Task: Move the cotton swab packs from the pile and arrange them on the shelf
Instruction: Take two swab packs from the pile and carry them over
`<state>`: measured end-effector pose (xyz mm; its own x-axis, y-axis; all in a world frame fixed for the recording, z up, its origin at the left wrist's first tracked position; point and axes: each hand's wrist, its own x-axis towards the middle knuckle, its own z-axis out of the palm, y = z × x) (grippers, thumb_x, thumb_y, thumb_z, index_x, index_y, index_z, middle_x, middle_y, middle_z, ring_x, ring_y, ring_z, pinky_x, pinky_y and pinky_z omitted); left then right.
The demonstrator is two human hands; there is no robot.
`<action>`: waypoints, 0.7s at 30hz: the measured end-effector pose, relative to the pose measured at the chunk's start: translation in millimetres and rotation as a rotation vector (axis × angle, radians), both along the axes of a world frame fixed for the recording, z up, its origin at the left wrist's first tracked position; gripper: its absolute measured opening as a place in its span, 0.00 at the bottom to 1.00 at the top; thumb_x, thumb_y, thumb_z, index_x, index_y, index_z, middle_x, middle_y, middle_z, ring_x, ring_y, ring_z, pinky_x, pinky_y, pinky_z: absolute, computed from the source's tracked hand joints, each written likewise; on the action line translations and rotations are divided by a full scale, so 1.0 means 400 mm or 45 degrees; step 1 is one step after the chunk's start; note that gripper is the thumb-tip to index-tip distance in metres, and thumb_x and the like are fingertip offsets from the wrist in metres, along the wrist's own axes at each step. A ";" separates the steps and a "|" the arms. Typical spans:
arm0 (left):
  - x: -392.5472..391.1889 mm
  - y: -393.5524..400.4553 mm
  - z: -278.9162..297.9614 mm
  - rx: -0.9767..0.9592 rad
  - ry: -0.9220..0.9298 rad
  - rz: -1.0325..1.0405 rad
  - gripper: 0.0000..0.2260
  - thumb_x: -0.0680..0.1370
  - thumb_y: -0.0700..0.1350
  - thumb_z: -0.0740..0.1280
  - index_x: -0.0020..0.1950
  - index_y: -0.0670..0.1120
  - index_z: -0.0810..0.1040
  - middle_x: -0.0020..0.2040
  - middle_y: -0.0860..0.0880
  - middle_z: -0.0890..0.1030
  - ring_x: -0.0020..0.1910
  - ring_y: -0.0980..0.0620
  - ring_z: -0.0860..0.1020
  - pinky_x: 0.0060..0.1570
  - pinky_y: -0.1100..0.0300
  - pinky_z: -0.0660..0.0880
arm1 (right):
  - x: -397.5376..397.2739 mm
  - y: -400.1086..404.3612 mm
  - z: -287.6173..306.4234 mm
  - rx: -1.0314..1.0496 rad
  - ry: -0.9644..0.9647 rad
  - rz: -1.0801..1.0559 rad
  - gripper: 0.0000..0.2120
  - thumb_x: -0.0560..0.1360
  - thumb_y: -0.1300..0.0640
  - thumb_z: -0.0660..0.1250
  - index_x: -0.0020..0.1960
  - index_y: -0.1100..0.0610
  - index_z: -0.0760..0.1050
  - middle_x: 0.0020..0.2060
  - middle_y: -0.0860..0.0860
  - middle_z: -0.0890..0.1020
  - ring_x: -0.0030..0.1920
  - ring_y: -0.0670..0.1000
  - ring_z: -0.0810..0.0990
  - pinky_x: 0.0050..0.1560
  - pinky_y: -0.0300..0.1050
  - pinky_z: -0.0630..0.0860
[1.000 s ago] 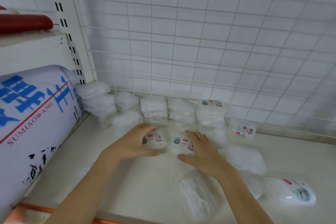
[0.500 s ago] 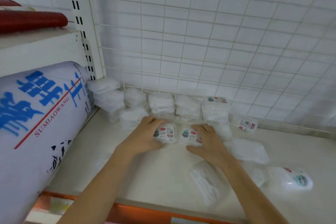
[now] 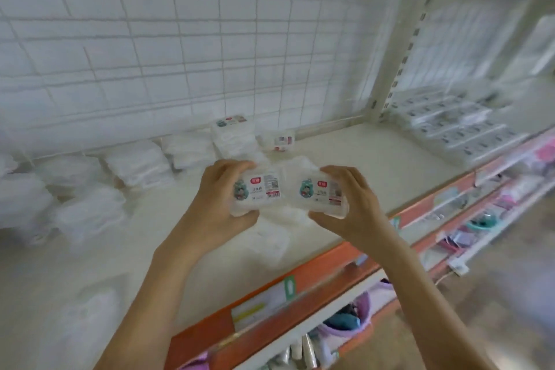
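My left hand grips a clear cotton swab pack with a red and teal label, lifted above the white shelf. Right beside it, my right hand grips a second labelled pack; the two packs touch side by side. Behind them, stacks of white swab packs stand in a row along the wire grid back. A labelled stack and a single pack sit at the row's right end. More loose packs lie blurred on the shelf under my hands.
A white wire grid backs the shelf. An orange price rail runs along its front edge, with lower shelves of goods beneath. The neighbouring bay at right holds rows of flat packs. A loose pack lies near left.
Both hands have lifted their packs off the shelf and raised them side by side. My head has swung right, so the big roll at left has left view.
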<state>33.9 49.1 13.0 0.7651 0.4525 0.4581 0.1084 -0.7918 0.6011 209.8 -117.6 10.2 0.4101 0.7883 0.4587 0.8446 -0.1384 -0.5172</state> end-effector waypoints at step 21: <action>0.571 -0.705 -0.116 0.007 0.170 -0.662 0.35 0.58 0.60 0.62 0.61 0.44 0.73 0.53 0.52 0.70 0.54 0.53 0.67 0.53 0.77 0.58 | 0.242 -0.905 -0.109 -0.069 0.170 -0.781 0.34 0.61 0.46 0.71 0.65 0.49 0.66 0.54 0.44 0.67 0.59 0.48 0.65 0.53 0.26 0.62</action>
